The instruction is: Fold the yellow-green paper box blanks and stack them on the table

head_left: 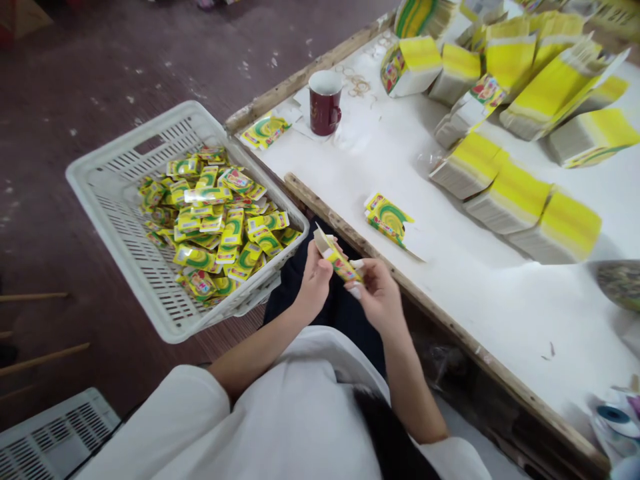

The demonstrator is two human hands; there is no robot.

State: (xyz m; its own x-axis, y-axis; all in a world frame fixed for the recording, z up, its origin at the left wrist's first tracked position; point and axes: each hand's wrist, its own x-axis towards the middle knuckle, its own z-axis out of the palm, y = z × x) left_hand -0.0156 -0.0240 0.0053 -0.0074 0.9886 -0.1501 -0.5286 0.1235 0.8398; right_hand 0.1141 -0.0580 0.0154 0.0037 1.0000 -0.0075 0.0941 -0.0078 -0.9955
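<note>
White shirt cloth point(295, 413) fills the bottom middle of the frame, with dark trousers point(295, 287) beyond it. Over the lap, near the centre, both hands are on one small yellow box point(340, 263). Fingers of the left hand point(315, 283) grasp its upper left end, the thumb lying along the near side; fingers of the right hand point(377, 293) pinch its lower right end. A pale flap point(321, 237) stands out at the box's upper end.

Left of the hands, a white plastic basket point(118, 255) holds a loose heap of yellow and green boxes point(215, 227), lying at many angles. To the right runs a white table point(500, 300) with a wooden edge. One flattened carton point(387, 219) lies on it, just beyond the right hand. Three stacks of cartons point(517, 193) stand in a row at right. Farther up, a dark red mug point(325, 110) stands near the table's left edge, another carton point(265, 131) beside it, rubber bands point(357, 85) behind. More stacks point(510, 57) crowd the upper right.
</note>
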